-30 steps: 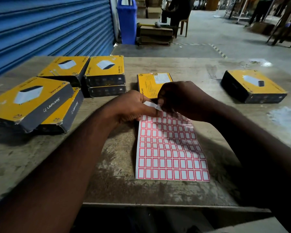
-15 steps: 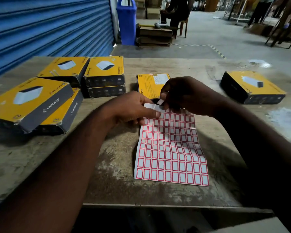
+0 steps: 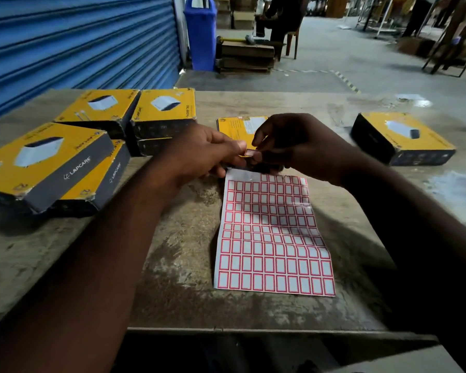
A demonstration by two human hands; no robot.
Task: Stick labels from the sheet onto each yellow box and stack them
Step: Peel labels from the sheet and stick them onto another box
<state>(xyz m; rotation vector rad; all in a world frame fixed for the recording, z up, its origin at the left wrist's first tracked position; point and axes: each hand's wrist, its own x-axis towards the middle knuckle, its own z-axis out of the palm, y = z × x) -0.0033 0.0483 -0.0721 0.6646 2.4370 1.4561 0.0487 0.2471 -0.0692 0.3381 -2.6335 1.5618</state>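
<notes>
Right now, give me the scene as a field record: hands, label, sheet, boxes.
left hand: fingertip grip on label
right hand: pinches the same label
label: red-bordered, off the sheet, above its far edge
label sheet: flat on table, some top-row labels gone
centre box: lying flat behind the hands
left boxes: five visible, some stacked in twos
right box: alone, unstacked

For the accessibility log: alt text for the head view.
The left hand and right hand pinch one red-bordered label between them above the label sheet on a table. Stacked yellow boxes lie at the left, a single yellow box at the right.
</notes>
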